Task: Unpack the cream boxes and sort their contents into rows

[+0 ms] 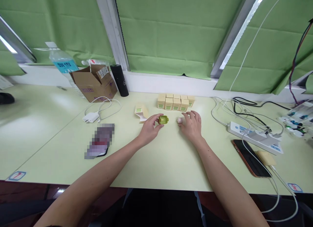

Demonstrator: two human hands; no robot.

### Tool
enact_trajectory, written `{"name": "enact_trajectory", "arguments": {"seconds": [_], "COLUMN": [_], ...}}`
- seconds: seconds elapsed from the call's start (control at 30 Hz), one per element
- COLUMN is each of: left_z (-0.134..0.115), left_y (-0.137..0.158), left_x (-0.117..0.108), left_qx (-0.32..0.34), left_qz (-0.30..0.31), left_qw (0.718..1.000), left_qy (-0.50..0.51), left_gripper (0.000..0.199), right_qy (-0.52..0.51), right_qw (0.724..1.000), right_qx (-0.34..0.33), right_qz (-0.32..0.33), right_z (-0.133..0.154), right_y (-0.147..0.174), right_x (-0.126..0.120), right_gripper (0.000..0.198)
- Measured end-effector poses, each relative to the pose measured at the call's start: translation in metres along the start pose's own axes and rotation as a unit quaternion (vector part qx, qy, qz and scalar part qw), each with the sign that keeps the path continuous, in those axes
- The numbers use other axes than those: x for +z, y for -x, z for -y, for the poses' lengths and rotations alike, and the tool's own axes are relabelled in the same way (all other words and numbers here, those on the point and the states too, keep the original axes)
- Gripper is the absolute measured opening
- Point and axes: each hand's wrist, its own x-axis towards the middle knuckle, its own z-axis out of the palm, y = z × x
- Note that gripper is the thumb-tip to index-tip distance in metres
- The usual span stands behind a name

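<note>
One cup [163, 119], green, is pinched in the left hand [149, 128] at the table [171, 161]; near it, apart, the right hand [192, 125] holds a white piece [179, 120] by the fingertips; beyond are an opened box [145, 111] and clustered boxes [172, 103].

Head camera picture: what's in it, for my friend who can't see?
A person's left hand holds a small green container and the right hand a small whitish piece. Yellowish boxes stand grouped beyond them on a pale table.
</note>
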Motion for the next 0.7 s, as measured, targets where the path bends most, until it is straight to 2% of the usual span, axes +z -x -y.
{"name": "enact_trajectory", "arguments": {"seconds": [0.07,0.13,0.2,0.27,0.33,0.43,0.5,0.6,0.7], "left_z": [0.0,0.0,0.0,0.0,0.0,0.001,0.0,-0.003,-0.008], "left_y": [0.0,0.0,0.001,0.001,0.001,0.002,0.004,0.009,0.012], "left_x": [0.0,0.0,-0.001,-0.001,-0.001,-0.001,0.0,0.0,0.001], "left_qx": [0.009,0.022,0.04,0.069,0.111,0.193,0.252,0.324,0.331], "left_qz": [-0.007,-0.014,-0.025,-0.043,-0.07,-0.096,-0.096,-0.077,-0.067], "left_qw": [1.0,1.0,0.999,0.997,0.991,0.974,0.956,0.926,0.924], "left_qy": [-0.003,-0.007,-0.011,-0.018,-0.03,-0.068,-0.112,-0.177,-0.179], "left_gripper": [0.045,0.044,0.043,0.041,0.038,0.034,0.032,0.036,0.041], "right_qy": [-0.015,-0.056,-0.13,-0.232,-0.336,-0.441,-0.472,-0.483,-0.505], "right_qw": [1.0,0.997,0.988,0.969,0.937,0.887,0.87,0.867,0.856], "right_qx": [0.009,0.012,0.022,0.051,0.091,0.128,0.129,0.117,0.106], "right_qz": [-0.025,-0.057,-0.076,-0.065,-0.022,0.046,0.058,0.029,0.014], "right_z": [0.002,0.007,0.017,0.032,0.052,0.078,0.088,0.091,0.085], "right_y": [-0.001,-0.002,0.0,0.005,0.011,0.019,0.022,0.023,0.021], "right_x": [-0.008,-0.016,-0.023,-0.026,-0.025,-0.018,-0.014,-0.012,-0.014], "right_gripper": [0.044,0.03,0.015,0.011,0.015,0.05,0.061,0.049,0.04]}}
